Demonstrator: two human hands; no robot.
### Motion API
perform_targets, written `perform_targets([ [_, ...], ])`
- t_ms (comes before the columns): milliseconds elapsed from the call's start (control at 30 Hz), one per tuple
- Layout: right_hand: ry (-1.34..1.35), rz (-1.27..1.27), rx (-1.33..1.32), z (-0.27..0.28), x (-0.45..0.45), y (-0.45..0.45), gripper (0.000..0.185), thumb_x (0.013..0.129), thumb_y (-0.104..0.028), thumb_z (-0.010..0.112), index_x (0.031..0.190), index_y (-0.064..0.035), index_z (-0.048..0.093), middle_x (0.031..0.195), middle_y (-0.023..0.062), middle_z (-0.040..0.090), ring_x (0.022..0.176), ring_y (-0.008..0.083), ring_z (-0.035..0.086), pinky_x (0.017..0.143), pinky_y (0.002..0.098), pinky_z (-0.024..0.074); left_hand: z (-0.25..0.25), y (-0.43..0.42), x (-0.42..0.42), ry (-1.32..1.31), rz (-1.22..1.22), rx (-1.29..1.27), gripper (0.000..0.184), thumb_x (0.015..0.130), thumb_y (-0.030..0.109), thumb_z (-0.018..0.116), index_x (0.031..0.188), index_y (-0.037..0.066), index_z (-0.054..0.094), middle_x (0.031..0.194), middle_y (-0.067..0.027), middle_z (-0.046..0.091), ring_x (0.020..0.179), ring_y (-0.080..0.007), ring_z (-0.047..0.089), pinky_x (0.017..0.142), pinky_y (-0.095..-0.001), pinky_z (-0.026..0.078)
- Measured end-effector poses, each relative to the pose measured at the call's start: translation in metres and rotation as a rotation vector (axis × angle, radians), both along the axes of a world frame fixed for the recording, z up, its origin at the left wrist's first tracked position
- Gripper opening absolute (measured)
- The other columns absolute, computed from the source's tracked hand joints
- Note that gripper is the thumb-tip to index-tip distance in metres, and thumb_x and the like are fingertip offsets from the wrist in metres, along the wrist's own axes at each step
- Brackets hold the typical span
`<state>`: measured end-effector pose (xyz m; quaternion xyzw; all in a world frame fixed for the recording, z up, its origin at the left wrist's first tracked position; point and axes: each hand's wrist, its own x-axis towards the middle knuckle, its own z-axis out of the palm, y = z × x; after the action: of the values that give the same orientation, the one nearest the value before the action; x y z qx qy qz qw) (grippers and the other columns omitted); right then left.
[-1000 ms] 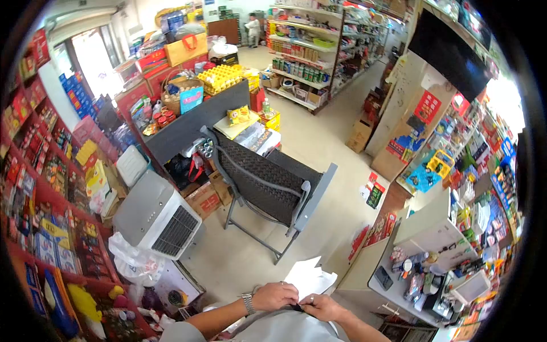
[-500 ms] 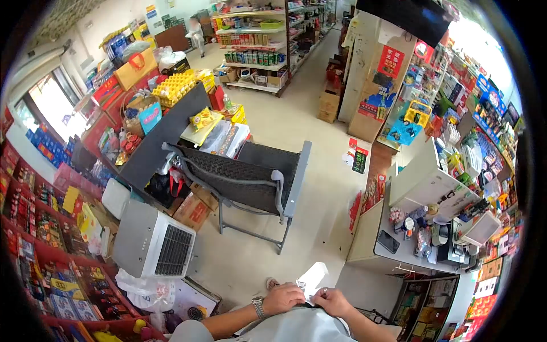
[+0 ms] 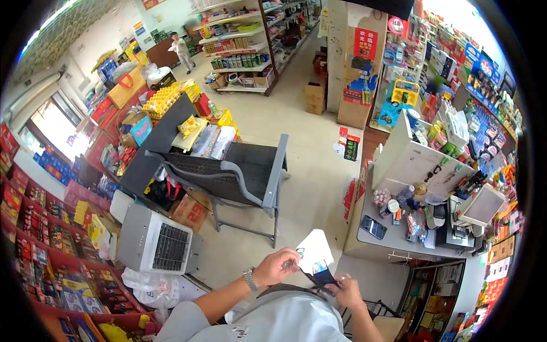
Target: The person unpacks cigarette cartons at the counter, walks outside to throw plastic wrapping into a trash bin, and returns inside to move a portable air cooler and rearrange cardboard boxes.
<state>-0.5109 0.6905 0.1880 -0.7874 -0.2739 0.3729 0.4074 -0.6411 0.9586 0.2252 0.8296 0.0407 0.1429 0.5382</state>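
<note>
Though beyond paper, legible "欢迎" sign

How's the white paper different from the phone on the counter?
The white paper is pale; the phone is mostly dark. The paper narrows at its top; the phone is a rectangle. The paper is at the left hand and right hand; the phone lies on the counter. Both look flat.
</note>
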Motion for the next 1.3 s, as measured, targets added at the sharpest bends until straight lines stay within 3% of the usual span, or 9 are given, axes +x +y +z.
perform_targets([
  [367,-0.197,-0.384,0.25,-0.007,0.034,-0.116,0.008,0.083,-0.001,0.07,0.087,0.0004,0.064,0.073,0.0104,0.067,0.064,0.0136,0.06,0.061,0.0298,0.0494,0.001,-0.075,0.06,0.069,-0.197,0.013,0.031,0.075,0.019,0.085,0.096,0.005,0.067,0.1,-0.0082,0.064,0.087,-0.0212,0.063,0.077,-0.0335,0.051],
  [600,-0.45,-0.735,0.338,0.016,0.036,-0.127,0.003,0.085,-0.001,0.065,0.087,0.0,0.063,0.078,0.0125,0.067,0.066,0.0197,0.062,0.064,0.0313,0.0498,0.008,-0.128,0.1,-0.107,0.144,0.198,0.052,0.073,0.024,0.087,0.117,0.008,0.065,0.144,-0.0146,0.044,0.107,-0.0211,0.059,0.091,-0.0345,0.05],
  [667,-0.449,-0.717,0.25,0.025,0.027,-0.141,0.008,0.085,0.004,0.064,0.091,0.0,0.064,0.086,0.0134,0.069,0.071,0.0218,0.065,0.068,0.0304,0.0523,-0.002,-0.137,0.114,0.067,-0.012,-0.219,0.057,0.073,0.023,0.087,0.122,0.007,0.063,0.144,-0.0139,0.046,0.11,-0.0215,0.061,0.093,-0.0349,0.05],
  [767,-0.473,-0.507,0.441,0.051,0.022,-0.129,0.029,0.079,0.011,0.063,0.103,-0.0051,0.064,0.094,0.0115,0.072,0.08,0.0242,0.072,0.07,0.0321,0.0572,-0.037,-0.134,0.131,0.585,-0.478,-0.471,0.063,0.074,0.02,0.087,0.127,0.002,0.058,0.132,-0.0116,0.059,0.108,-0.0199,0.064,0.094,-0.0345,0.052],
  [900,-0.445,-0.58,0.452,0.038,0.007,-0.118,0.03,0.078,0.009,0.063,0.104,-0.0063,0.063,0.097,0.011,0.071,0.084,0.0298,0.07,0.072,0.0353,0.0556,-0.057,-0.127,0.165,0.106,-0.975,0.263,0.049,0.084,0.009,0.075,0.129,0.002,0.056,0.124,-0.01,0.064,0.114,-0.022,0.062,0.098,-0.0357,0.049],
  [933,-0.463,-0.624,0.392,0.04,0.005,-0.118,0.03,0.078,0.008,0.063,0.104,-0.0063,0.063,0.097,0.0111,0.071,0.083,0.0302,0.07,0.072,0.036,0.0553,-0.029,-0.139,0.18,0.074,-0.968,0.014,0.049,0.083,0.004,0.072,0.13,0.004,0.056,0.118,-0.011,0.067,0.105,-0.0231,0.065,0.091,-0.0345,0.052],
  [1033,-0.337,-0.873,0.263,0.042,-0.013,-0.11,0.027,0.079,-0.004,0.072,0.105,-0.0041,0.063,0.1,0.0122,0.069,0.093,0.0299,0.068,0.081,0.0383,0.0535,-0.07,-0.12,0.179,0.767,-1.0,-0.107,0.027,0.088,0.007,0.067,0.115,0.002,0.062,0.097,-0.0099,0.068,0.083,-0.0202,0.067,0.076,-0.0348,0.054],
  [1200,-0.622,-1.257,-0.057,0.041,-0.048,-0.098,0.078,0.07,-0.019,0.086,0.135,-0.0069,0.045,0.118,0.0166,0.064,0.109,0.0342,0.062,0.091,0.0418,0.0491,-0.111,-0.094,0.216,0.017,-1.368,0.334,0.007,0.093,0.003,0.06,0.1,0.003,0.062,0.084,-0.0073,0.065,0.067,-0.0163,0.062,0.064,-0.0328,0.052],
  [1300,0.067,-1.423,-0.034,0.04,-0.096,-0.085,0.089,0.07,-0.027,0.087,0.143,-0.01,0.039,0.106,0.0204,0.067,0.097,0.0326,0.066,0.082,0.0407,0.0506,-0.106,-0.113,0.211,0.76,-1.073,-0.518,0.008,0.097,0.01,0.06,0.101,0.003,0.063,0.086,-0.0046,0.064,0.069,-0.0165,0.06,0.061,-0.0335,0.051],
])
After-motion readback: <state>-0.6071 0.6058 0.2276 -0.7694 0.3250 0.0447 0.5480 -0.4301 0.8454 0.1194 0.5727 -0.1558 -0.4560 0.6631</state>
